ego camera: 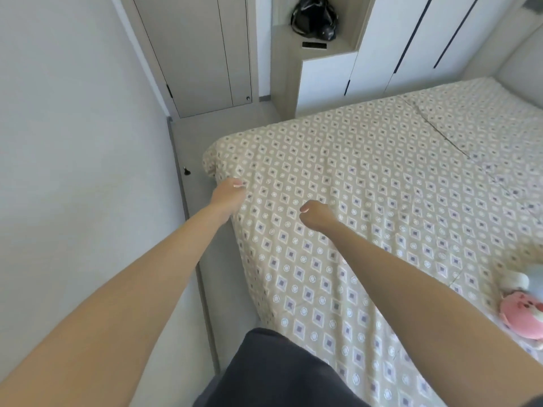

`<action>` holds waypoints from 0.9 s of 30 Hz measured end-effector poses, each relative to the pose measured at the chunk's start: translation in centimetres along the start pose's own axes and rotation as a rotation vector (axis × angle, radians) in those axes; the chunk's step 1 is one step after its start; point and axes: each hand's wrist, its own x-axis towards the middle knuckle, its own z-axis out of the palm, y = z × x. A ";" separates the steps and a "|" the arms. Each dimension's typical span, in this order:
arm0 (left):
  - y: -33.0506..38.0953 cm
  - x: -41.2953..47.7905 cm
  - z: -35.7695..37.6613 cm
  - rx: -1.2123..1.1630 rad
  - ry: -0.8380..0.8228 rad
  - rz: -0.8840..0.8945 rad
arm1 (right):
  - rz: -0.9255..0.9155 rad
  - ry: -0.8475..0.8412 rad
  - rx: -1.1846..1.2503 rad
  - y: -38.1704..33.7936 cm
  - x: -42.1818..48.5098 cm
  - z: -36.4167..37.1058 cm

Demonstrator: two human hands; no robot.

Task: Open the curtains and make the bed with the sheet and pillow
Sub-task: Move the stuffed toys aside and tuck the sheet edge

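Bedroom, bed edge: left hand [227, 192] apparently pinching limp patterned sheet [367, 201] near its corner; right hand [316, 214] fisted, seemingly gripping sheet too

Matt woven cloth on the sheet [367, 183], printed in beige with pale rings and grey-violet diamonds, lightly creased near the far right. Soft, fuzzy plush on the pink toy [521, 317] at the near right edge. Glossy, crinkled black material on the bag [314, 17] in the far niche. Smooth matt laminate on the white cabinet doors [411, 39]; pale wood grain on the niche frame [282, 69]. Flat matt paint on the left wall [73, 127].
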 end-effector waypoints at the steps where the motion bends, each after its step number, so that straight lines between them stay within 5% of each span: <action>1: 1.2 1.7 0.1 0.014 -0.023 0.014 | 0.013 0.007 0.010 -0.4 1.2 -0.8; 10: 8.3 15.9 3.6 0.312 -0.258 0.187 | 0.193 0.040 0.124 0.6 9.0 -5.7; 17: 15.5 28.8 8.9 0.659 -0.587 0.362 | 0.526 0.178 0.394 1.1 15.7 -8.9; 27: 17.3 33.6 13.8 0.939 -0.958 0.539 | 0.824 0.225 0.606 0.1 17.7 -6.9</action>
